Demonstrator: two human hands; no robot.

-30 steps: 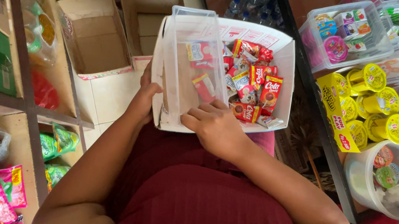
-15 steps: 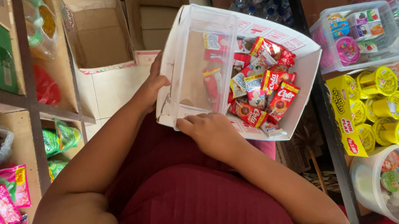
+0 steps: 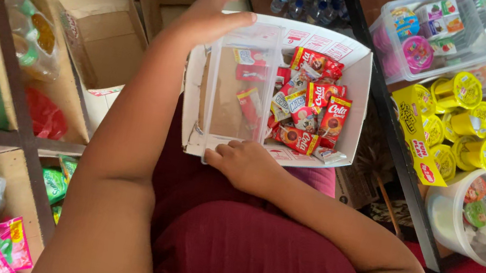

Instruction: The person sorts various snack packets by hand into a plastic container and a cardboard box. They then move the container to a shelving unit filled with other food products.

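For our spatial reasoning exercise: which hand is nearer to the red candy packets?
Right. The right hand rests at the box's near edge beside the red candy packets; the left hand is raised at the far corner.

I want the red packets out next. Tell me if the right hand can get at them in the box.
Probably yes. The right hand rests on the box near edge, the red packets lie uncovered beside the clear container, nothing between.

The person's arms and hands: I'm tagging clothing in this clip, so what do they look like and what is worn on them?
Both arms are bare along their visible length, with no sleeves in view. The left hand and right hand wear no gloves, and no rings, watch or bracelets show. The fingernails look short and unpainted. The only clothing seen is a dark red ribbed garment over the lap.
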